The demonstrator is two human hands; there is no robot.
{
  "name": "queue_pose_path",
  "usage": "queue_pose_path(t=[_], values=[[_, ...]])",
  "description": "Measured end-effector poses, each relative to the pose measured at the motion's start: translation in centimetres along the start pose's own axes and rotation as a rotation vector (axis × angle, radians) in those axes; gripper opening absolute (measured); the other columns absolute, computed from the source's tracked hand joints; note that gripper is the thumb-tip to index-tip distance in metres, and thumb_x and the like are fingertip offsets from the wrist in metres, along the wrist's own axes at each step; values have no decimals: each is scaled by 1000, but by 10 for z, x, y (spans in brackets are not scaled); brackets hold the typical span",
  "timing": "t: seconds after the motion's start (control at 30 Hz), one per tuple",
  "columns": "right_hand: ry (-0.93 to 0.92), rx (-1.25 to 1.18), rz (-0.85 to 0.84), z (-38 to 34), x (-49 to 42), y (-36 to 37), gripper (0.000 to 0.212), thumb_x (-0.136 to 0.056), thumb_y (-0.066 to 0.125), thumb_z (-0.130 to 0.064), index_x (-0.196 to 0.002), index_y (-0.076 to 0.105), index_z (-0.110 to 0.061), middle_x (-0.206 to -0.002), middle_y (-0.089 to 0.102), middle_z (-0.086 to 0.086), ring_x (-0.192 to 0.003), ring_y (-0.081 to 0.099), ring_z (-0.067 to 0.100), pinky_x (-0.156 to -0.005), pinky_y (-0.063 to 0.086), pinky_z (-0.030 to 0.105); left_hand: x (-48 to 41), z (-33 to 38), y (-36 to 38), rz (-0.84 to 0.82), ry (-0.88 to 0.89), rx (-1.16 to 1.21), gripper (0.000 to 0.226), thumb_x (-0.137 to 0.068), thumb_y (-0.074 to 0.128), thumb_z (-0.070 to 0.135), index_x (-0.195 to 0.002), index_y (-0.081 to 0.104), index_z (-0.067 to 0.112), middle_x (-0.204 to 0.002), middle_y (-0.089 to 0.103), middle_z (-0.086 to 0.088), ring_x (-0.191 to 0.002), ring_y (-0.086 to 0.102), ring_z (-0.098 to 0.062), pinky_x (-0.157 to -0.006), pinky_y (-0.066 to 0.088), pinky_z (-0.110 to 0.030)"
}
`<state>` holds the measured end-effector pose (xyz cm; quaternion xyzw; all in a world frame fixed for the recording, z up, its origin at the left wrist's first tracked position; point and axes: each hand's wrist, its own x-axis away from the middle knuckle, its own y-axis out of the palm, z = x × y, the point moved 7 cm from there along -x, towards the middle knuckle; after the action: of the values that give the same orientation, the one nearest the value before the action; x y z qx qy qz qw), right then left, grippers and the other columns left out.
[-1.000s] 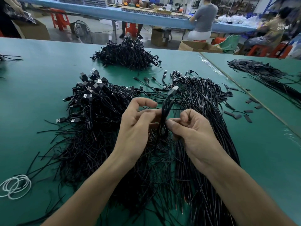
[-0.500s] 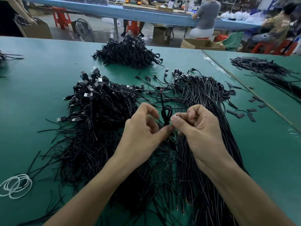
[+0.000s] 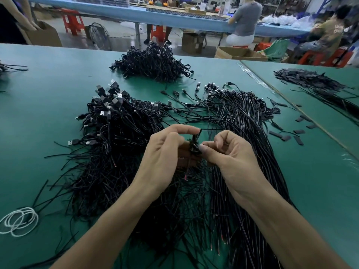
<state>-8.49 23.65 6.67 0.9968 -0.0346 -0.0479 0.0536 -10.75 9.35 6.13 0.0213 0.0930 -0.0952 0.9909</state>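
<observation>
One coiled cable [image 3: 194, 147] is pinched by the fingers [image 3: 186, 131] of left hand [image 3: 165, 152] and right hand [image 3: 231, 152], seemingly mid-tie; next, cinch the loose end.

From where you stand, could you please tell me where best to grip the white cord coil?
I'd pinch the white cord coil at its near arc from above, gathering all loops: it lies flat on the green table, and loose black cable ends reach its far right edge.

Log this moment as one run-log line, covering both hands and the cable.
left hand: pinches black cable bundle | right hand: pinches same bundle | held above: loose cable pile | surface: green table
</observation>
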Motion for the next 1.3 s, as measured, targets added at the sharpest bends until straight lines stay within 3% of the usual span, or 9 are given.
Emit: queue_pose_path(t=[0.13,0.3,0.47,0.57,0.7,0.83,0.97,1.1,1.3], values=[[80,-16,6,10,-2,-6,38,-85,65,11,-69,43,-15,-61,62,-4,-53,53,4,-50,44,16,3,7,6,-43,83,-43,22,-80,78,32,-100,71,33,-79,76,-7,-74,67,-46,-68,55,-62],[231,-30,-38,34,-5,-18,24,-79,77,-10,-94,58,-11,-76,73,3,-60,60,9,-53,46,21,-3,1,-3,-80,79,-161,24,-80,78,20,-98,71,35,-81,77,-1,-62,63,-27,-61,55,-39],[126,1058,64,53,-8,-68,28,-95,64,-29,-121,59,-20,-106,62,-6,-91,59,5,-79,47,20,-18,-9,-57,244,95,-344,29,-90,72,19,-107,67,41,-90,75,7,-76,71,-7,-69,62,-36],[181,1240,68,72,-4,-76,36,-99,56,-33,-133,52,-21,-115,44,-4,-95,50,14,-81,43,28,-23,-13,-81,392,115,-492,34,-94,67,22,-121,62,43,-96,65,20,-84,64,4,-78,54,-21],[179,1227,178,70,-6,-78,34,-100,56,-29,-132,51,-18,-109,55,0,-89,54,18,-75,44,31,-29,-32,-98,375,-21,-708,52,-96,64,20,-144,48,31,-126,61,-4,-114,58,-18,-102,48,-38],[248,1232,261,66,-12,-90,22,-98,58,-29,-116,65,-18,-107,66,2,-84,55,18,-74,45,30,-30,-57,-94,179,-296,-828,68,-99,59,34,-157,24,31,-162,16,-24,-149,16,-39,-120,22,-53],[279,1093,299,53,-17,-101,13,-97,60,-22,-101,71,-17,-93,70,1,-75,60,15,-65,46,26,-24,-49,-91,212,-242,-901,68,-97,60,35,-155,25,37,-159,13,-23,-146,14,-42,-115,24,-53],[112,686,214,25,-15,-72,12,-99,58,-15,-102,69,-16,-71,67,-4,-57,61,2,-51,47,20,-21,-25,-78,295,40,-980,55,-91,68,32,-142,46,36,-121,29,0,-115,36,-21,-91,38,-32],[-248,717,-312,-28,11,29,16,-95,65,-14,-95,73,-27,-86,64,-22,-83,61,-3,-76,44,12,-15,-15,-15,-226,244,-611,55,-85,76,19,-134,58,38,-120,57,5,-113,54,-12,-94,48,-31]])
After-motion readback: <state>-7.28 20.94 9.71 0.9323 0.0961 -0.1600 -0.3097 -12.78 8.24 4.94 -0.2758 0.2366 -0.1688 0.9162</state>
